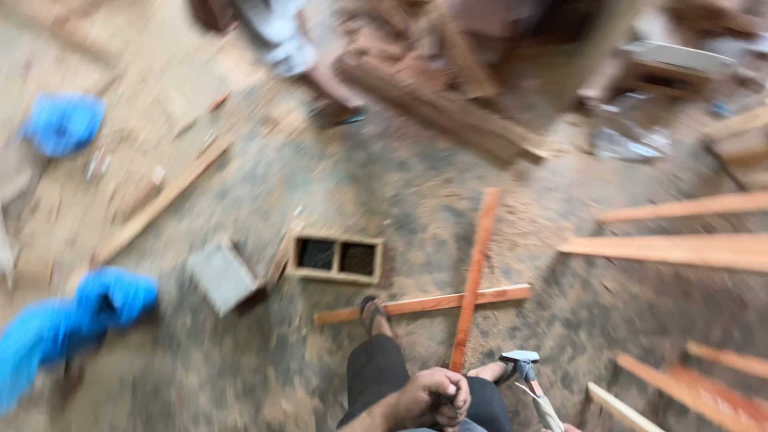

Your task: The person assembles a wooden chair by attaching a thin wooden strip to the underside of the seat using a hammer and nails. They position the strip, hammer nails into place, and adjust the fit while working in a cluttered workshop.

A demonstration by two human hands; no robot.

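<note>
A reddish wooden strip (474,276) is gripped at its near end by the closed left hand (432,398), a hammer (528,376) is seen just right of it, its holding hand out of frame, and, judged from the blur, a glancing blow near fingers is risked.

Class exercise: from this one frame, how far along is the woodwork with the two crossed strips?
Done: two reddish strips lie crossed, the long strip over the cross strip. In hand: the left hand grips the long strip's near end; a hammer is raised at right, its hand out of frame. Left: whether the crossing is fastened cannot be told; more strips lie loose.
</note>
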